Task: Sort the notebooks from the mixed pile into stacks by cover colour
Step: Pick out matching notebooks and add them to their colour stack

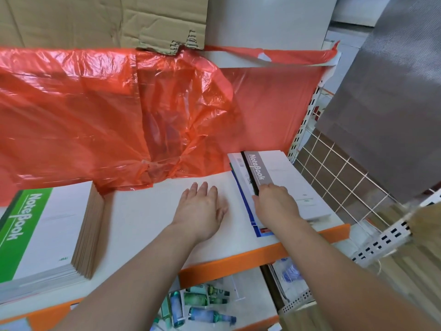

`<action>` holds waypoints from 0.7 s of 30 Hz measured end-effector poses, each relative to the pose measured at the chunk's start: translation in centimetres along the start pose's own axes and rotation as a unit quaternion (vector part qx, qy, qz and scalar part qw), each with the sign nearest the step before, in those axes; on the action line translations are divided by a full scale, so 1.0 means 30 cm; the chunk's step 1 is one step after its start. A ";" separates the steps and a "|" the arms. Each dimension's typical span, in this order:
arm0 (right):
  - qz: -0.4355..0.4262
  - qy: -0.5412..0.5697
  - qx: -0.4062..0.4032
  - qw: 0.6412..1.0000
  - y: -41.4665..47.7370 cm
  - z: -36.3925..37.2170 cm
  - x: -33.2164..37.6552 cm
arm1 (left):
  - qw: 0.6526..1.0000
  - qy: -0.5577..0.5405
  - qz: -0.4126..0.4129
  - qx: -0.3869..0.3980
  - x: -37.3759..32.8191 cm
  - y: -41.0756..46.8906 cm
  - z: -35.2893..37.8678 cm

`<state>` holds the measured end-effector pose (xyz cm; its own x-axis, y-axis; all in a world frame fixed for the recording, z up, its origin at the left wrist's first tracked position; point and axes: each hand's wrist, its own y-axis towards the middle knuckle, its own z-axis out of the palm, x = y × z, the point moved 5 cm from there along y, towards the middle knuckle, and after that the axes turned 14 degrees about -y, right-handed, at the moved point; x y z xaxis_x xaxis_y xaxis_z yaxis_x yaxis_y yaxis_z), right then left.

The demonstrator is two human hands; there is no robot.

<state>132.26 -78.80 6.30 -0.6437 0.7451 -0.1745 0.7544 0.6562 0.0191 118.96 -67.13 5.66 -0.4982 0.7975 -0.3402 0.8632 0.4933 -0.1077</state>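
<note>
A tall stack of green-banded notebooks (40, 232) stands at the shelf's left end. At the right end lies a small mixed pile topped by a grey-banded notebook (284, 177), with a blue-edged notebook (248, 211) showing underneath. My right hand (276, 204) rests on the near left part of the grey notebook, fingers curled over its black spine. My left hand (201, 206) lies flat with straight fingers on the bare white shelf (148, 216) between the two piles, holding nothing.
A crumpled red plastic sheet (124, 111) covers the back of the shelf, with torn cardboard (100, 20) behind it. The shelf has an orange front edge (229, 261). A white wire rack (338, 173) stands at right. Small bottles (200, 304) lie on the lower shelf.
</note>
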 end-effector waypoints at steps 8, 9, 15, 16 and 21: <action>-0.002 -0.019 -0.057 0.998 -0.024 -0.092 0.005 | 0.998 -0.061 0.000 -0.030 0.007 0.013 -0.013; -0.013 -0.010 -0.079 0.997 -0.033 -0.114 0.020 | 0.993 -0.106 -0.008 -0.048 0.010 0.018 -0.023; -0.145 0.100 -0.131 0.976 -0.146 -0.206 0.177 | 0.728 -0.668 -0.147 -0.049 -0.022 0.018 -0.056; -0.169 0.112 -0.134 0.970 -0.165 -0.209 0.197 | 0.681 -0.715 -0.152 -0.040 -0.031 0.013 -0.055; -0.137 0.151 -0.113 0.972 -0.116 -0.138 0.145 | 0.668 -0.719 -0.164 -0.098 0.020 0.011 -0.046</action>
<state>126.31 -77.35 9.55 -0.8509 0.5171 0.0925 0.5234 0.8194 0.2339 118.84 -66.01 6.69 0.0575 -0.4533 -0.8895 0.6286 0.7086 -0.3205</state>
